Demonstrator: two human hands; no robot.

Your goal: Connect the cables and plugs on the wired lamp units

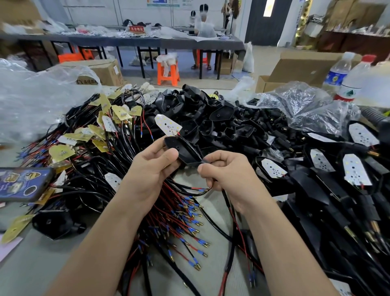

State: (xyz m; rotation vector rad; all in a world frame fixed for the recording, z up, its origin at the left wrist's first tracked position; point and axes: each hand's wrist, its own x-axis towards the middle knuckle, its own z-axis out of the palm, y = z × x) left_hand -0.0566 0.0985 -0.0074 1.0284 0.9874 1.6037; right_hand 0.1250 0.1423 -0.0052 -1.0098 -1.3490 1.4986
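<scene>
One black lamp housing (183, 149) held between both hands.
Thumb and curled fingers of the left hand (147, 169) grip its wide end; thumb and forefinger of the right hand (228, 175) pinch the black cable (204, 161) at its narrow tip. The white LED board (167, 124) stands just beyond the left fingertips.

Red sign (136, 29) on far table, left of centre: white Chinese characters, first three read "不合格", the rest blurred. Cardboard box (105, 71), far left behind plastic sheet: dark print, only letters "TY" legible, remainder hidden. Blue-label bottle (335, 77) and red-capped bottle (348, 92), far right: label print too blurred to read. Phone (23, 183), near left: cartoon stickers, lettering unreadable. Wall poster (162, 2), far, top edge: text illegible.
</scene>
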